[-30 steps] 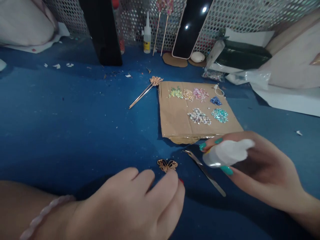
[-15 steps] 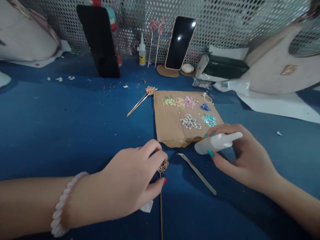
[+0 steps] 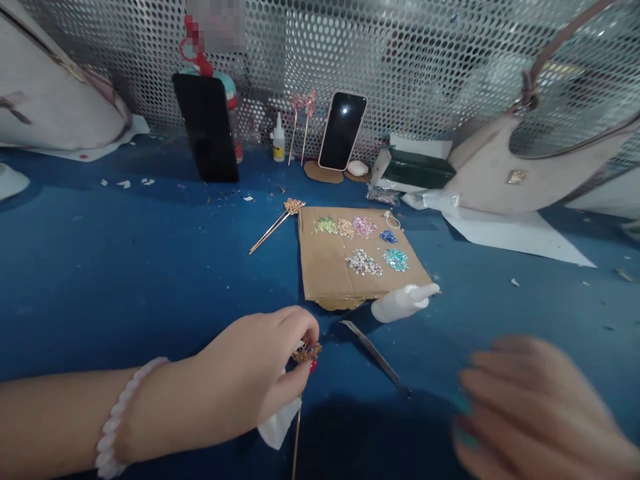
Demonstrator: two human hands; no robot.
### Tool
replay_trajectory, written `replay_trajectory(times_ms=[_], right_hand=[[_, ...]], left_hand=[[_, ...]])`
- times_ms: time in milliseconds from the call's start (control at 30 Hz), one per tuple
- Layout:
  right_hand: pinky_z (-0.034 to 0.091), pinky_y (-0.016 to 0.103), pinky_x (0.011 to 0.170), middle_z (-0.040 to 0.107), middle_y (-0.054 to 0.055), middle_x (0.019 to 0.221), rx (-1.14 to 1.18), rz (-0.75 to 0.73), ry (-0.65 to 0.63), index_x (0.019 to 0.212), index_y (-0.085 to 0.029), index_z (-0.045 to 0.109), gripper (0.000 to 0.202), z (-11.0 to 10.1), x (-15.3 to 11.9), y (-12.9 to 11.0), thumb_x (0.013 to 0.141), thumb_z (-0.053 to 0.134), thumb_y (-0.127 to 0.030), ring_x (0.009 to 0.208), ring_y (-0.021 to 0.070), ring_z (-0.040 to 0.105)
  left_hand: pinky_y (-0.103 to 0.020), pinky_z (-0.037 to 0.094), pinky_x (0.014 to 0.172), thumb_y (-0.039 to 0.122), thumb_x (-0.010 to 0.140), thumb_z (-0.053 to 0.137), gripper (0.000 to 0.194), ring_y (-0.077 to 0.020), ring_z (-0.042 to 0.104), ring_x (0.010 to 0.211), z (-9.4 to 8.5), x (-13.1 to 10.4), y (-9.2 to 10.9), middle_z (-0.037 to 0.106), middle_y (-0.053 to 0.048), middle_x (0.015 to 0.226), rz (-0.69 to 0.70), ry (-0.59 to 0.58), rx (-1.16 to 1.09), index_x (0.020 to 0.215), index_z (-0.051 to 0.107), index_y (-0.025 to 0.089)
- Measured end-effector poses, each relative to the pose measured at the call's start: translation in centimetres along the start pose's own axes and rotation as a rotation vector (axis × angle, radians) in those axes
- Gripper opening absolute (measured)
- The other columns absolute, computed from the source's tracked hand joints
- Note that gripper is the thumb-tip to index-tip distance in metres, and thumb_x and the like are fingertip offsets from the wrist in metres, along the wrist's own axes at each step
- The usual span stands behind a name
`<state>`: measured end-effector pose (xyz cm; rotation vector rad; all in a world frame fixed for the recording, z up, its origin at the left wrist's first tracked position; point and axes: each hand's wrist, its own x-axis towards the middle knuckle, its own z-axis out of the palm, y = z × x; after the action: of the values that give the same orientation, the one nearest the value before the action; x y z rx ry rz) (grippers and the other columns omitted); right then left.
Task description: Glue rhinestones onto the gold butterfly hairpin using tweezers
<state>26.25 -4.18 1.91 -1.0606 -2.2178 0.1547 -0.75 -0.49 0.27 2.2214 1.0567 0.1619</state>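
Note:
My left hand [image 3: 250, 380] pinches the ornate metal head of a gold hairpin [image 3: 307, 352], its long stem pointing down toward the lower edge. A white tissue [image 3: 278, 424] shows beneath that hand. My right hand [image 3: 530, 407] is at the lower right, smeared by motion, so its fingers cannot be made out well. A white glue bottle [image 3: 397, 305] lies against the front right corner of a cardboard piece [image 3: 323, 267] bearing small piles of coloured flakes. Silver tweezers [image 3: 377, 358] lie between my hands. Another gold hairpin [image 3: 274, 229] rests left of the cardboard.
At the back stand a black phone [image 3: 207, 127], a small glue bottle [image 3: 279, 141], two pink-topped sticks [image 3: 300, 123] and a second phone [image 3: 343, 132]. A dark green box [image 3: 417, 169] and a pale handbag [image 3: 500, 173] are at the right; another bag [image 3: 55, 87] is at the left.
My right hand has let go of the glue bottle and moved right and down, away from it. My left hand still has the hairpin, and more tissue shows. The view has tilted up.

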Motion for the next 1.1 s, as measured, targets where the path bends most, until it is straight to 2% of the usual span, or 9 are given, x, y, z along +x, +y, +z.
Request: replay_trajectory(times_ms=[67, 100, 233, 400, 500, 700, 833, 1000, 1100], right_hand=[[0.043, 0.036, 0.038, 0.066, 0.002, 0.063, -0.226, -0.424, -0.214, 0.081, -0.025, 0.066, 0.02, 0.9, 0.2, -1.4, 0.066, 0.062, -0.012, 0.051, 0.0209, 0.058], [0.04, 0.035, 0.037, 0.064, 0.003, 0.06, -0.328, -0.479, -0.278, 0.084, -0.02, 0.066, 0.019, 1.6, 0.4, -1.8, 0.069, 0.06, -0.01, 0.047, 0.0194, 0.055], [0.038, 0.035, 0.038, 0.058, 0.004, 0.059, -0.52, -0.301, -0.4, 0.101, -0.008, 0.062, 0.028, 3.6, 0.5, -1.7, 0.075, 0.053, -0.01, 0.047, 0.0199, 0.055], [0.042, 0.032, 0.043, 0.061, 0.003, 0.069, -0.438, -0.246, -0.514, 0.118, -0.011, 0.051, 0.045, 3.6, 0.2, -0.9, 0.075, 0.046, -0.003, 0.051, 0.0198, 0.058], [0.046, 0.029, 0.046, 0.062, 0.002, 0.069, -0.232, -0.162, -0.532, 0.113, -0.017, 0.055, 0.038, 2.9, 0.5, -1.1, 0.081, 0.04, -0.003, 0.053, 0.0174, 0.059], [0.049, 0.017, 0.064, 0.068, -0.001, 0.08, 0.438, 0.197, -0.438, 0.102, -0.023, 0.058, 0.03, 1.3, 1.3, -0.9, 0.089, 0.037, -0.007, 0.067, 0.0086, 0.063], [0.05, 0.021, 0.069, 0.069, 0.002, 0.088, 0.8, 0.192, -0.534, 0.104, -0.023, 0.056, 0.029, 1.4, 1.4, -0.9, 0.09, 0.037, -0.007, 0.076, 0.01, 0.064], [0.041, 0.019, 0.057, 0.056, -0.003, 0.068, 0.743, 0.077, -0.421, 0.087, -0.023, 0.054, 0.015, 2.3, 1.4, -1.0, 0.079, 0.067, -0.021, 0.062, 0.0087, 0.05], [0.037, 0.018, 0.052, 0.048, -0.005, 0.061, 0.747, 0.144, -0.365, 0.085, -0.025, 0.052, 0.009, 2.8, 1.1, -1.0, 0.091, 0.052, -0.031, 0.056, 0.0079, 0.044]], left_hand=[[-0.023, 0.043, 0.06, 0.014, 0.081, 0.05, 0.013, -0.0127, 0.057, 0.07, -0.3, 0.0, 0.2, 0.06, 0.002, 0.086, -0.006, 0.004, -0.133, 0.091, 0.051, 0.021], [-0.023, 0.045, 0.064, 0.014, 0.081, 0.05, 0.011, -0.0126, 0.058, 0.074, -0.5, 0.1, 0.3, 0.06, 0.002, 0.088, 0.002, 0.003, -0.192, 0.091, 0.051, 0.021], [-0.02, 0.047, 0.068, 0.012, 0.082, 0.05, 0.011, -0.0105, 0.056, 0.077, -0.9, 0.1, 0.6, 0.059, 0.002, 0.089, 0.076, -0.018, -0.31, 0.088, 0.053, 0.02], [-0.016, 0.045, 0.067, 0.009, 0.078, 0.055, 0.015, -0.0082, 0.055, 0.074, -0.2, 0.5, -0.2, 0.058, 0.003, 0.088, 0.209, -0.02, -0.324, 0.088, 0.056, 0.02], [-0.015, 0.044, 0.066, 0.011, 0.078, 0.058, 0.016, -0.008, 0.057, 0.077, 0.2, 0.8, -0.7, 0.061, 0.002, 0.089, 0.246, -0.009, -0.344, 0.091, 0.058, 0.02], [-0.015, 0.046, 0.069, 0.013, 0.082, 0.056, 0.017, -0.01, 0.06, 0.086, 0.3, 0.5, -0.9, 0.065, 0.002, 0.096, 0.306, 0.005, -0.33, 0.097, 0.061, 0.022], [-0.016, 0.047, 0.066, 0.014, 0.081, 0.058, 0.026, -0.0088, 0.061, 0.08, 0.2, 0.4, -0.7, 0.066, 0.004, 0.099, 0.176, -0.043, -0.403, 0.105, 0.054, 0.024], [-0.015, 0.045, 0.06, 0.016, 0.081, 0.059, 0.03, -0.0092, 0.061, 0.083, -0.3, 0.2, 0.0, 0.067, 0.005, 0.102, 0.004, -0.184, -0.539, 0.104, 0.042, 0.025], [-0.017, 0.044, 0.061, 0.017, 0.082, 0.059, 0.028, -0.0099, 0.062, 0.082, -0.5, 0.2, 0.0, 0.067, 0.004, 0.103, 0.007, -0.207, -0.531, 0.103, 0.042, 0.025]])
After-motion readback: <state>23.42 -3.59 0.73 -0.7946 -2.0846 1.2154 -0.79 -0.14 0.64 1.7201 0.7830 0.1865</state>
